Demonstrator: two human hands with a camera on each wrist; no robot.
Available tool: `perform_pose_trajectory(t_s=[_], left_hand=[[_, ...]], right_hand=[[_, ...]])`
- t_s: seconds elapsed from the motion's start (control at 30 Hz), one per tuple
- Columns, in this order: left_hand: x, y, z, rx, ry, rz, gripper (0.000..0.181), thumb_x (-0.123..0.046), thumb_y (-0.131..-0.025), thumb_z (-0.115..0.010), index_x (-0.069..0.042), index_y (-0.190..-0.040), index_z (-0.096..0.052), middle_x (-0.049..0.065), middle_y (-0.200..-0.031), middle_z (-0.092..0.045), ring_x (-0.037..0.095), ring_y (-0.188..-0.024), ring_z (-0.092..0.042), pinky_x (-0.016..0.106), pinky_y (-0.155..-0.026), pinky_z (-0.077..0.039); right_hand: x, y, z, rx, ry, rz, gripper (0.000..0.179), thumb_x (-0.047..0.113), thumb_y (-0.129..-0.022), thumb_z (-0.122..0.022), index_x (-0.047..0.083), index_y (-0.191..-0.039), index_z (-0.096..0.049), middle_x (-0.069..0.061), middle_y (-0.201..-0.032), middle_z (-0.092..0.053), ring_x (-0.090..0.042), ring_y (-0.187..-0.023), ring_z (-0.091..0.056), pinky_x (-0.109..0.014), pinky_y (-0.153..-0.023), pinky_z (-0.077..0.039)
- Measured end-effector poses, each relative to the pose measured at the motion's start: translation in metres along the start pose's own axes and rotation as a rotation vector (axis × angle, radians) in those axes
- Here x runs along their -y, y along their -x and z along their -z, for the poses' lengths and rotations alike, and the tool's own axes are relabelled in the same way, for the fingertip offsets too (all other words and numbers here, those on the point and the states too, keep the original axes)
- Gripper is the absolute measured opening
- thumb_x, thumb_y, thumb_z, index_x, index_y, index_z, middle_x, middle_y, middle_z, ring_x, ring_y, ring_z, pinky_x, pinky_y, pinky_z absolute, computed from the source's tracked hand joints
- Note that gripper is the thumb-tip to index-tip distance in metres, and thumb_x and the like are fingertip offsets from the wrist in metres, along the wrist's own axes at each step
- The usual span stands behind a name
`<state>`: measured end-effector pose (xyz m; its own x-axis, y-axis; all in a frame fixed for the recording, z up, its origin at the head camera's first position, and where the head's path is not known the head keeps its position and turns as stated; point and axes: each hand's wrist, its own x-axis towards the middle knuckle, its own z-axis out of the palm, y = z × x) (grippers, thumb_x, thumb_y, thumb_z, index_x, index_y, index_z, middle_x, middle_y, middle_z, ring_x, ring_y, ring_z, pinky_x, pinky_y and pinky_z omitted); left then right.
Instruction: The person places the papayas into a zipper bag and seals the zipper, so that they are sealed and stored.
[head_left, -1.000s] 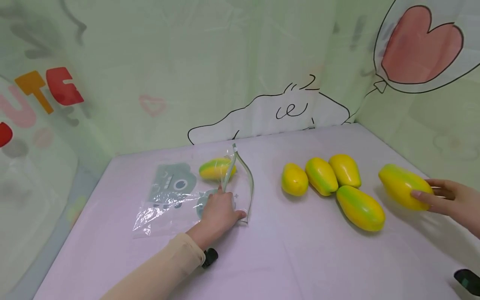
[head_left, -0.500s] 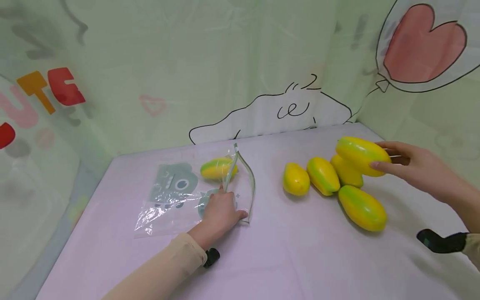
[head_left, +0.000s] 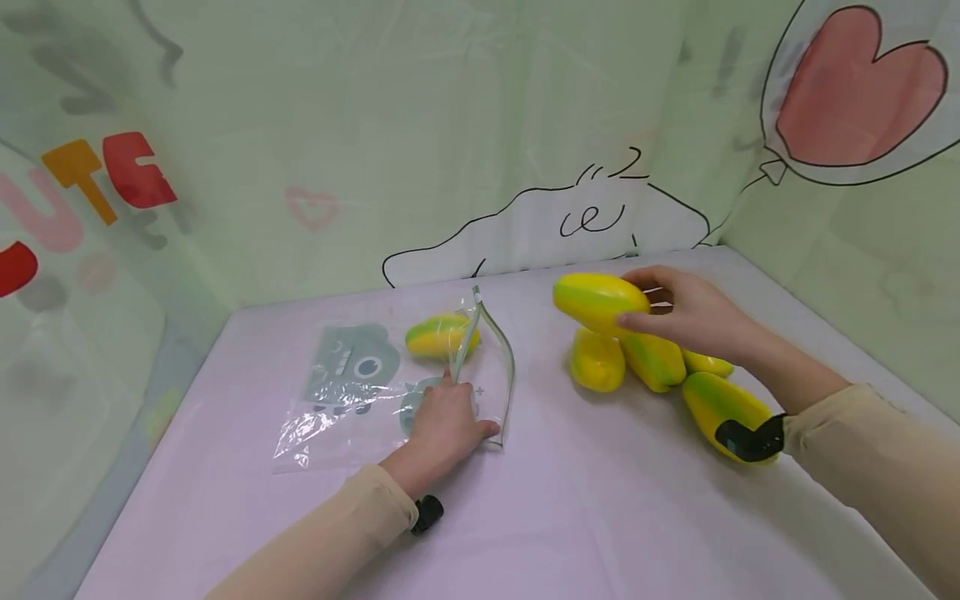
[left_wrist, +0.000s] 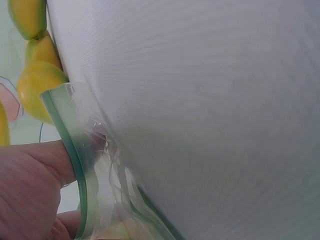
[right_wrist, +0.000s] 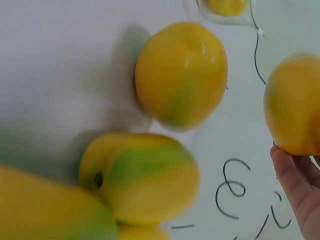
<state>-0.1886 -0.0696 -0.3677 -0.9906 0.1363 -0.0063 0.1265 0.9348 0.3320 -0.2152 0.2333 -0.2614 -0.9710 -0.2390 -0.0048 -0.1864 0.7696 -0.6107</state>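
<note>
My right hand (head_left: 693, 312) grips a yellow-green papaya (head_left: 592, 302) by its right end, thumb in front and fingers behind. It is held up above the other papayas; the right wrist view shows this papaya (right_wrist: 297, 105) at the fingertips. On the left, a clear zip bag (head_left: 318, 442) with printed cartoon figures lies flat, its green-edged mouth spread apart toward the right. My left hand (head_left: 447, 421) holds the bag at its mouth. In the left wrist view, the thumb (left_wrist: 55, 160) passes behind the green zip strip (left_wrist: 75, 155). Another papaya (head_left: 431, 337) lies inside the bag.
Right of the bag, several papayas rest close together: one (head_left: 597, 367) nearest the bag, another (head_left: 656, 364) beside it, and one (head_left: 720, 400) in front, partly covered by the black wrist strap (head_left: 750, 440). Printed curtains (head_left: 420, 125) stand behind the lilac tablecloth (head_left: 540, 517).
My right hand has carried the held papaya from the far right leftward, over the resting papayas and toward the bag. The left hand and the bag stay in place.
</note>
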Motion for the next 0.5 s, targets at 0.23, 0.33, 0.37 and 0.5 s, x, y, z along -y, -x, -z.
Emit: perform_pose_trajectory(t_s=[0.23,0.33,0.37,0.5], left_hand=[[-0.001,0.001,0.001,-0.006,-0.002,-0.005,0.059,-0.040,-0.077,-0.089,0.003,-0.114,-0.072,0.031,-0.144,-0.056,0.044,-0.115,-0.063,0.049,-0.090,-0.056],[-0.001,0.001,0.001,0.000,-0.001,0.000,0.059,-0.040,-0.077,-0.089,0.003,-0.114,-0.072,0.030,-0.144,-0.056,0.044,-0.115,-0.063,0.049,-0.091,-0.055],[-0.001,0.001,0.002,0.002,0.002,0.001,0.059,-0.040,-0.077,-0.089,0.003,-0.114,-0.072,0.030,-0.145,-0.055,0.044,-0.115,-0.063,0.049,-0.091,-0.055],[-0.001,0.002,0.002,0.004,0.008,-0.004,0.057,-0.040,-0.078,-0.089,0.003,-0.112,-0.072,0.030,-0.145,-0.055,0.043,-0.113,-0.063,0.048,-0.089,-0.055]], right_hand=[[0.023,-0.017,-0.023,0.049,-0.019,0.033,0.069,0.036,-0.095,-0.072,0.001,-0.148,-0.044,-0.021,-0.143,-0.054,-0.041,-0.130,-0.055,-0.056,-0.108,-0.048],[0.030,-0.024,-0.032,0.057,0.007,0.049,0.067,0.034,-0.094,-0.072,0.000,-0.146,-0.047,-0.021,-0.140,-0.057,-0.040,-0.127,-0.056,-0.055,-0.106,-0.050],[0.033,-0.026,-0.036,0.061,0.015,0.044,0.066,0.033,-0.094,-0.072,0.001,-0.146,-0.048,-0.020,-0.139,-0.057,-0.038,-0.127,-0.056,-0.054,-0.106,-0.050],[0.040,-0.036,-0.050,0.078,0.047,0.033,0.065,0.031,-0.093,-0.073,0.001,-0.145,-0.048,-0.020,-0.139,-0.058,-0.037,-0.124,-0.058,-0.052,-0.105,-0.051]])
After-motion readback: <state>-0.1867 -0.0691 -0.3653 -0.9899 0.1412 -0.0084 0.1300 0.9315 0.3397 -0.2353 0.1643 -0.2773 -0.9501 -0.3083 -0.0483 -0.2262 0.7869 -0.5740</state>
